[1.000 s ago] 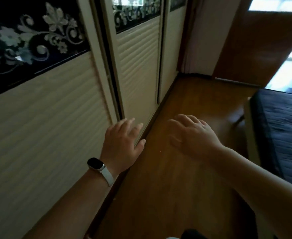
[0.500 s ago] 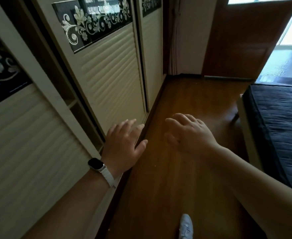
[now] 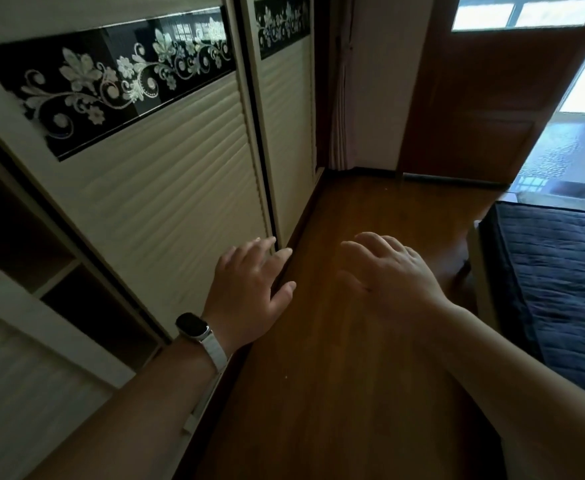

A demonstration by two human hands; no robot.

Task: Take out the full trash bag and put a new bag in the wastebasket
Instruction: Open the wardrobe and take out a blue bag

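- Wood floor (image 3: 336, 358) runs between the wardrobe (image 3: 166, 188) at 9 o'clock and the bed (image 3: 561, 278) at 3 o'clock.
- My left hand (image 3: 246, 292) and right hand (image 3: 391, 275) hover empty, fingers spread loose.

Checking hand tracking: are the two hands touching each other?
Apart. The head view shows a strip of wooden floor between the left hand and the right hand.

We see cream ribbed wardrobe doors (image 3: 166, 188) with a black floral band (image 3: 121, 81), a brown wood floor (image 3: 336, 358), a navy quilted bed (image 3: 561, 271) and a white watch strap (image 3: 213, 351).
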